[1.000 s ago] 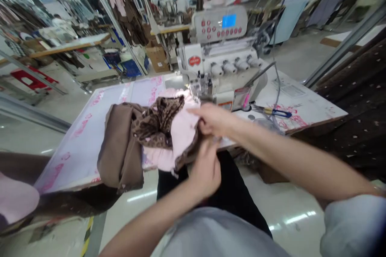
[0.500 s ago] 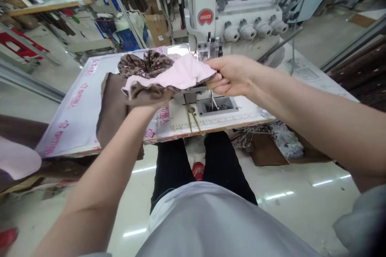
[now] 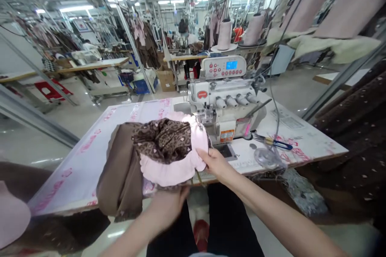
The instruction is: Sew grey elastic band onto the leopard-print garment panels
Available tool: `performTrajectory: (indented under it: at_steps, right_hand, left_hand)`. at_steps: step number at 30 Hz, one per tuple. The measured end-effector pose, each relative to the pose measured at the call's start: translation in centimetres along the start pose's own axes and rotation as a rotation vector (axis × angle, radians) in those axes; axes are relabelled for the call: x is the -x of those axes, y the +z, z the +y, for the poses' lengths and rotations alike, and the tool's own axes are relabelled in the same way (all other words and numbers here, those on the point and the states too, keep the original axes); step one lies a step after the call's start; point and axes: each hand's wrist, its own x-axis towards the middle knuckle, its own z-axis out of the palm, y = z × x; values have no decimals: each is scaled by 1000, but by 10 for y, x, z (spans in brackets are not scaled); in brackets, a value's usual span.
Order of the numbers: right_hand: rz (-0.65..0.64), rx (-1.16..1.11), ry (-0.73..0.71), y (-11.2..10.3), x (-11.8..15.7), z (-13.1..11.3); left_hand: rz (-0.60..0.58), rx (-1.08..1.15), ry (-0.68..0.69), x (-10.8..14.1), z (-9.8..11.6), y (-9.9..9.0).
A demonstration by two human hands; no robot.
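Note:
A brown leopard-print garment with a pale pink band lies bunched on the sewing table, its opening facing up. My right hand pinches the pink band at its right side, thumb on top. Just below the near edge of the garment, by the table's front edge, is my left hand. Its fingers are blurred and partly hidden, so whether it grips the cloth does not show. Plain brown fabric joins or lies against the garment on the left and hangs over the front edge. The overlock sewing machine stands right behind.
Thread snips with a dark blue handle lie right of the machine, near crumpled clear plastic. Pink thread cones stand behind. A metal post rises at the back left. Brown dotted cloth hangs at right.
The view has tilted up. The garment has come down onto the table, turned so its opening and pink band show. My left hand has moved out from under it to the front edge; my right still pinches.

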Motion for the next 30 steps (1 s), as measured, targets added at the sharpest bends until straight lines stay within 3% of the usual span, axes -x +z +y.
performTrajectory:
  at_steps: [2,4,6,7,10,12,13,17,19,20,21,23,25,27,28,30]
  right_hand:
    - [-15,-8,-5,-1,-4,-2]
    - [-13,-27,2,0,-7,-8]
    - [-11,-55,24,0,-11,-16]
    - [-13,-68,39,0,-13,-19]
    - [-23,-98,83,-3,-17,-28]
    - [-39,-116,103,-5,-13,-29]
    - [-57,-123,116,-4,-6,-28]
    - [-246,-128,208,9,52,-10]
    - [-415,-138,247,18,85,4]
    - [-421,-138,241,21,97,10]
    - [-405,-117,213,22,106,16]
    - [-310,-30,100,22,114,23]
    - [-265,77,-12,20,112,27]
    - [-265,152,-50,20,106,31]
    - [-262,181,-48,21,104,34]
    - [-240,234,-42,24,100,40]
  left_hand:
    - [-84,7,27,18,6,0]
    - [34,-10,-6,16,5,-6]
    - [220,-20,-77,-6,-2,-11]
    - [226,7,-101,-21,-6,-13]
    - [71,172,-97,-53,-11,-12]
    - [-3,216,-63,-48,-3,-10]
    - [-83,226,-59,-37,3,-10]
    - [-654,346,-147,34,22,-8]
    - [-742,396,-198,56,18,-2]
    - [-729,425,-226,59,13,2]
    - [-679,462,-258,57,7,7]
    - [-445,533,-320,38,-8,16]
    - [-70,483,-353,9,-22,24]
    - [285,220,-378,-20,-35,29]
    - [382,53,-400,-32,-41,30]
    - [424,-193,-458,-51,-54,28]
